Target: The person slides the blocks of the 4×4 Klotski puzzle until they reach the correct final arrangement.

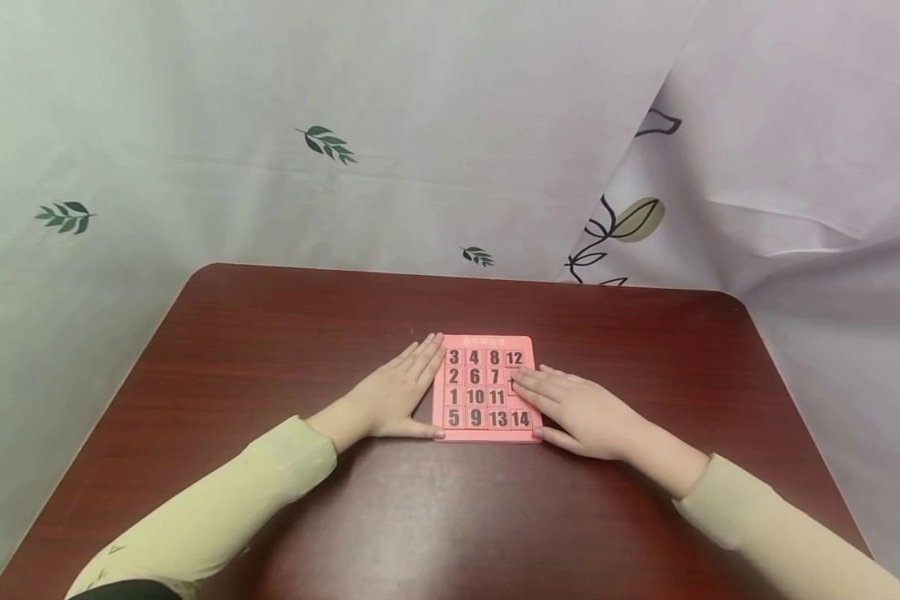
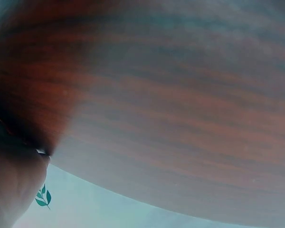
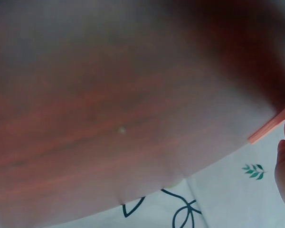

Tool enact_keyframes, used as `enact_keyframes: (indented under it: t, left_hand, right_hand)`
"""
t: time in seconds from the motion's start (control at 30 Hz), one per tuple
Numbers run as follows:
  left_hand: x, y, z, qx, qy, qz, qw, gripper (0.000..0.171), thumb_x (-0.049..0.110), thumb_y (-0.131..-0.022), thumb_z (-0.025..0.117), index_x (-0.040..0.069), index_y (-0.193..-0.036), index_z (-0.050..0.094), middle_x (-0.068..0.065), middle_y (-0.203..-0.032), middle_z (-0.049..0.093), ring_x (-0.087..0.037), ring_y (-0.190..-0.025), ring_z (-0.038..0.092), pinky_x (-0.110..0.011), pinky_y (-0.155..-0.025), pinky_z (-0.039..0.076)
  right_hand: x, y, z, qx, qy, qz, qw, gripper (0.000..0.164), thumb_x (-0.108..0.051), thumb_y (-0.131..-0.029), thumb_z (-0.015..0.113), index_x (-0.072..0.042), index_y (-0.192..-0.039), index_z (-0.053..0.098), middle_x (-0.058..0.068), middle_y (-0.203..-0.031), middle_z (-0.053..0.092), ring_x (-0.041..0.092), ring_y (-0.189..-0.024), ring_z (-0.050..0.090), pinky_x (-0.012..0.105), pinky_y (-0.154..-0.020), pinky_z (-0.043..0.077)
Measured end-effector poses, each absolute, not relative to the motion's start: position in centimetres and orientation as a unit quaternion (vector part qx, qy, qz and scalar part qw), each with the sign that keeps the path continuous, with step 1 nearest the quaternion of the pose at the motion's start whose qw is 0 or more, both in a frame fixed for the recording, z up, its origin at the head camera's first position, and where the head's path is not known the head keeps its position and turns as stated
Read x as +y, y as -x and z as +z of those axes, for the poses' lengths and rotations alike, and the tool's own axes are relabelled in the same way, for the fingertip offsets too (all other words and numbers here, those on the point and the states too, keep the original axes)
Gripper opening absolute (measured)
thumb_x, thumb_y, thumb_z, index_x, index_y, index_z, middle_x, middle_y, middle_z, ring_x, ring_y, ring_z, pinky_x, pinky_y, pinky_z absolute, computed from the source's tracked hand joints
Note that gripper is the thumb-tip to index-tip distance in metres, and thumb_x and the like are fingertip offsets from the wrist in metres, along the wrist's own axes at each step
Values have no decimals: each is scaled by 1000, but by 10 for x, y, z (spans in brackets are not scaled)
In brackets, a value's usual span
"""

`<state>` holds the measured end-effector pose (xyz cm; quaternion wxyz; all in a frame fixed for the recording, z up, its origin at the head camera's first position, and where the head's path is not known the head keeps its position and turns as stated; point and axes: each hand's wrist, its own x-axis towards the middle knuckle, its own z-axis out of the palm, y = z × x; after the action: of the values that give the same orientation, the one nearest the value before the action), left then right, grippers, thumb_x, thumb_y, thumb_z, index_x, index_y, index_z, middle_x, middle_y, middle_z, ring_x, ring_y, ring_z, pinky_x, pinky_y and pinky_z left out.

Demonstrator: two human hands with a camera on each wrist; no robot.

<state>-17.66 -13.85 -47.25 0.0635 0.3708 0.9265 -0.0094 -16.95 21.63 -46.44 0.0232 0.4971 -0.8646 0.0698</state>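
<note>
A pink sliding number puzzle (image 1: 485, 435) lies flat on the table, its tiles bearing black numbers. My left hand (image 1: 390, 398) rests along its left side, fingers extended up the edge and thumb at the lower left corner. From the right, my right hand (image 1: 588, 414) reaches over the rim, its straight fingertips on a tile below the 12 tile (image 1: 514, 358). These fingertips hide most of that tile's number. The right thumb touches near the lower right corner. In the right wrist view, the puzzle's edge (image 3: 270, 127) shows beside part of the hand.
The table (image 1: 420, 517) is dark reddish wood with rounded far corners. Behind it hangs a pale curtain (image 1: 390, 200) with leaf prints, and another curtain (image 1: 810, 183) drapes at the right. Both wrist views mostly show blurred tabletop.
</note>
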Motion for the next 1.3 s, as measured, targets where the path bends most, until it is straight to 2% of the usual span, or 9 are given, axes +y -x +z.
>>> enact_keyframes:
  t: [0.1,0.3,0.67,0.83,1.1,1.3]
  left_hand:
    - [-138,176,-470,926,-373,-9,60,127,83,-89,58,-9,-166,14,-29,-176,5,-40,-166,10,-47,-137,18]
    - [-138,176,-471,925,-375,-8,57,127,82,-89,59,-10,-166,15,-31,-176,6,-42,-166,11,-48,-137,19]
    - [-140,174,-472,925,-376,7,56,128,80,-88,61,-10,-166,15,-31,-176,8,-41,-166,13,-49,-136,21]
    - [-138,175,-470,926,-372,-4,58,128,83,-88,58,-8,-167,13,-29,-177,6,-39,-167,10,-47,-137,18]
    - [-138,176,-471,926,-372,-10,57,128,84,-89,57,-8,-167,13,-29,-177,5,-39,-167,9,-46,-137,16]
    - [-138,176,-471,924,-380,-5,47,127,81,-89,60,-11,-165,18,-31,-175,8,-42,-166,14,-49,-136,20]
  right_hand:
    - [218,161,-465,-857,-507,85,36,68,-43,-99,71,-6,-154,56,10,-161,55,32,-149,53,53,-122,46]
    - [219,156,-465,-857,-508,85,27,69,-43,-100,70,-8,-157,53,8,-163,53,30,-152,50,52,-122,46]
    - [205,192,-460,-882,-466,69,-3,73,-44,-101,68,-8,-161,46,9,-169,45,28,-156,44,51,-127,40]
    - [206,195,-460,-887,-458,61,-22,73,-44,-102,66,-9,-162,44,8,-170,42,28,-158,41,51,-129,37]
    - [214,178,-464,-869,-489,76,11,71,-45,-101,69,-9,-158,51,7,-166,50,29,-152,49,52,-124,44]
    - [214,178,-464,-863,-499,73,21,71,-45,-100,70,-7,-158,51,8,-165,51,30,-152,50,52,-124,44]
